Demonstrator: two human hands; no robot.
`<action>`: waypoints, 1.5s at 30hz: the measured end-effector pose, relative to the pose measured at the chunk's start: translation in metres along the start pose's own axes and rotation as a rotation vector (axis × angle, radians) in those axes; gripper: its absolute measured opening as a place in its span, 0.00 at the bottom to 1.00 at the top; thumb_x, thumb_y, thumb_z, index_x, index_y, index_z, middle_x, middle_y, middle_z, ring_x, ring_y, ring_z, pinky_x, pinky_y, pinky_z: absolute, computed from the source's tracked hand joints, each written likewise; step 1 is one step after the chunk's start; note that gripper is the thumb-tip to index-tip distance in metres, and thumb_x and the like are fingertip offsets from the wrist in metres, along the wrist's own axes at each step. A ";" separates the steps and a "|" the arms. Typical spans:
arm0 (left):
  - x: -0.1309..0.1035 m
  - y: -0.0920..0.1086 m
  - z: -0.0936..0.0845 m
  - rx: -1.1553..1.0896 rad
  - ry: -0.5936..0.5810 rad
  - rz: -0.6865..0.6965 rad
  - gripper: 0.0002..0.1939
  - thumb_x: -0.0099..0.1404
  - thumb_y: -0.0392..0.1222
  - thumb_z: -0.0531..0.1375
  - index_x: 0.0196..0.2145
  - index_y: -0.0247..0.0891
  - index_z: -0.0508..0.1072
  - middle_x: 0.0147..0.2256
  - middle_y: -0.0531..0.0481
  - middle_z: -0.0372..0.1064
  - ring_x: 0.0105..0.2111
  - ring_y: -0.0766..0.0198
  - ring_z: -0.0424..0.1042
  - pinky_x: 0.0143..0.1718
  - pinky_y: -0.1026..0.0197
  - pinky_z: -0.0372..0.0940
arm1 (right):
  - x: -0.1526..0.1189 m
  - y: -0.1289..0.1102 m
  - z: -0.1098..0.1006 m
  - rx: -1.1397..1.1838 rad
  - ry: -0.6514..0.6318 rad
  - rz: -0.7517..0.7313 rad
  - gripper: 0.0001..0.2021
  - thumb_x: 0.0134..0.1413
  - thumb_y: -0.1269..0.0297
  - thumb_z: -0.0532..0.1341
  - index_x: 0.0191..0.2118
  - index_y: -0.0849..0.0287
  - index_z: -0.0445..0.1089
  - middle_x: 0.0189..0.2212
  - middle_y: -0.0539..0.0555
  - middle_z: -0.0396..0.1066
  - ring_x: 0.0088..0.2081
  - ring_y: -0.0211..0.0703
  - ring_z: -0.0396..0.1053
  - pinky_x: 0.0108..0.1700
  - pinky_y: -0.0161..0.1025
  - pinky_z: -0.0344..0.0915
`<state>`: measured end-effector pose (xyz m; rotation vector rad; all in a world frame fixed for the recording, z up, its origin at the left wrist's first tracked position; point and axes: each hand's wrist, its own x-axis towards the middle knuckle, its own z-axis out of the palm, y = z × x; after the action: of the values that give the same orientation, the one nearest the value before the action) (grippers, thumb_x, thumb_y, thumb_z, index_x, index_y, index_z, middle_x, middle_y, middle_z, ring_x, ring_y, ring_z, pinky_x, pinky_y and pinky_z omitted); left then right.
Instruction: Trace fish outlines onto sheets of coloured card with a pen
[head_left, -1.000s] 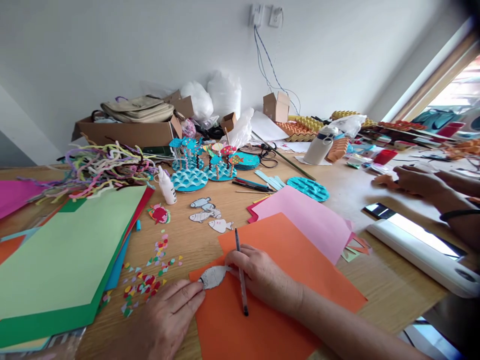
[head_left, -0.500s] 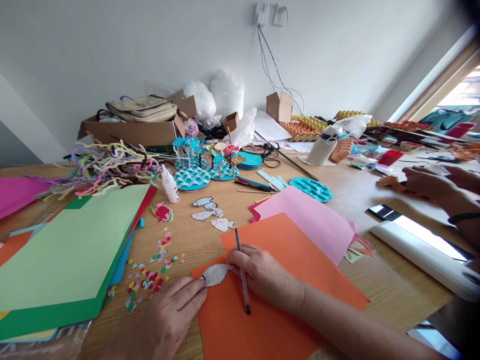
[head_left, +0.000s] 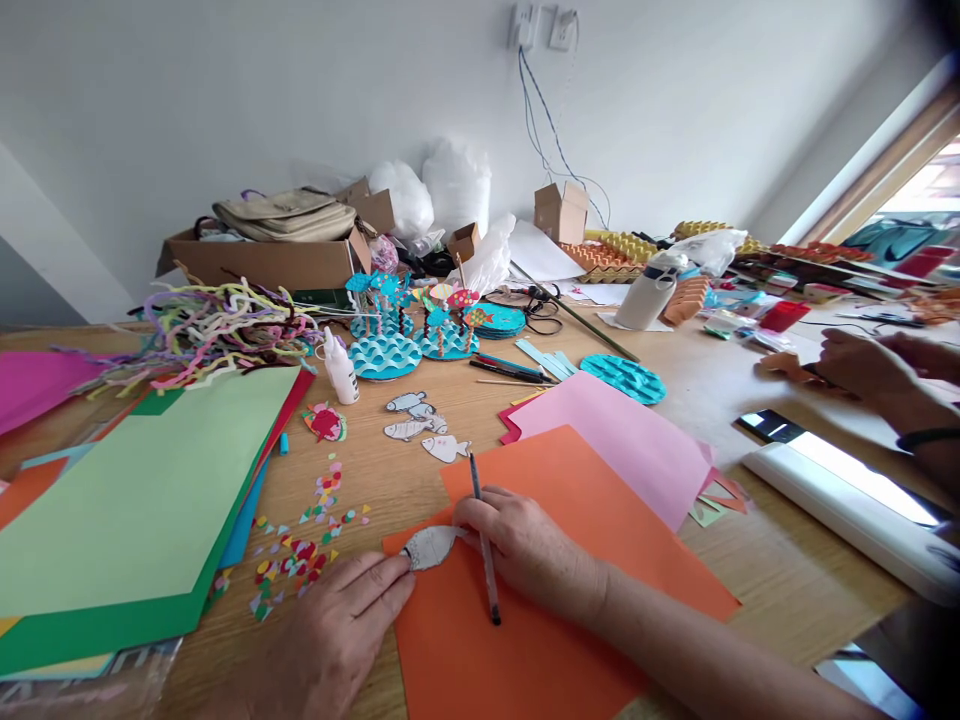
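- Orange paper lies nearest on the wooden tabletop, partly under the person's forearm.
- The left hand has its fingers stretched out side by side, its grip open, fingertips pressing the dark-edged head of a grey-white fish cutout.
- That cutout lies at the orange paper's upper left edge, its tail reaching the right hand.
- The right hand's grip is closed on a dark pen, slanting across the fingers; whether its tip touches anything cannot be told.
- Paper confetti is scattered beyond the left hand, beside stacked green sheets.
- Pink paper sits past the orange.
- More fish cutouts lie flat, near a white glue bottle.
- A co-worker's hand is at far right.
- Farther back are blue wave-patterned discs and a cardboard box.
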<state>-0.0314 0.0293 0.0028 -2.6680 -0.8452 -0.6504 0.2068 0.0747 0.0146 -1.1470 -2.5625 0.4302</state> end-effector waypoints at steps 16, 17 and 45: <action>0.006 0.007 0.002 -0.059 -0.101 -0.075 0.17 0.66 0.30 0.46 0.48 0.37 0.68 0.42 0.50 0.70 0.40 0.60 0.68 0.40 0.61 0.67 | 0.006 -0.016 -0.031 0.327 0.059 0.006 0.07 0.62 0.65 0.50 0.39 0.59 0.62 0.30 0.53 0.69 0.30 0.38 0.65 0.31 0.32 0.60; 0.005 0.007 0.003 -0.075 -0.110 -0.083 0.17 0.66 0.30 0.46 0.48 0.37 0.68 0.42 0.49 0.70 0.40 0.60 0.68 0.39 0.61 0.67 | 0.007 -0.018 -0.032 0.420 0.066 0.009 0.09 0.63 0.64 0.47 0.40 0.59 0.61 0.30 0.53 0.69 0.30 0.37 0.66 0.31 0.32 0.61; 0.007 0.004 0.009 0.093 -0.004 0.057 0.18 0.69 0.30 0.42 0.46 0.32 0.70 0.44 0.49 0.72 0.41 0.63 0.68 0.42 0.64 0.63 | 0.007 -0.007 0.003 -0.026 0.005 -0.125 0.07 0.58 0.76 0.53 0.32 0.61 0.66 0.29 0.53 0.68 0.30 0.39 0.63 0.31 0.31 0.58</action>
<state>-0.0209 0.0331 -0.0021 -2.6004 -0.7775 -0.5780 0.1963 0.0751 0.0156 -0.9871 -2.6241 0.3651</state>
